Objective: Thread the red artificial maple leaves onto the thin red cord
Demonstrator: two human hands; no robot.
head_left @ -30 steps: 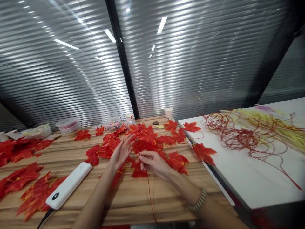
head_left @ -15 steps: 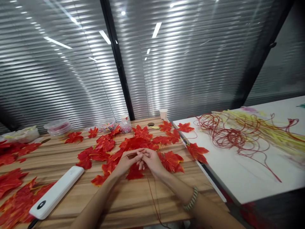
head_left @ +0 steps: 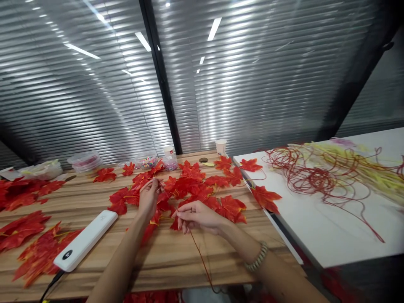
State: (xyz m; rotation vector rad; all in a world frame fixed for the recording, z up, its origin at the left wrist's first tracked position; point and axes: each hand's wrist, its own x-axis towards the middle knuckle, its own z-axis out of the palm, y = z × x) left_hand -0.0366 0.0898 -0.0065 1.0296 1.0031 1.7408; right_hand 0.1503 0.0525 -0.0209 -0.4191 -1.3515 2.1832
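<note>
My right hand [head_left: 196,216] is closed in a pinch over the near side of the red maple leaves [head_left: 186,185]. A thin red cord [head_left: 199,252] runs from its fingers down towards the table's front edge. Farther left, my left hand [head_left: 150,194] is raised over the leaves with its fingertips pinched together. A fine strand of the cord appears to stretch between the two hands, partly lost against the red leaves. Some leaves beneath the hands are hidden.
A white power bank [head_left: 86,240] with a black cable lies at left, near more leaves [head_left: 23,229]. Clear tubs [head_left: 84,162], a bead box [head_left: 147,160] and a paper cup [head_left: 221,146] stand at the back. Tangled red cord [head_left: 315,179] covers part of the white table [head_left: 303,235].
My hands were together over the leaves; now they are apart. The left hand has moved up and left, while the right stays near its place with the cord hanging from it.
</note>
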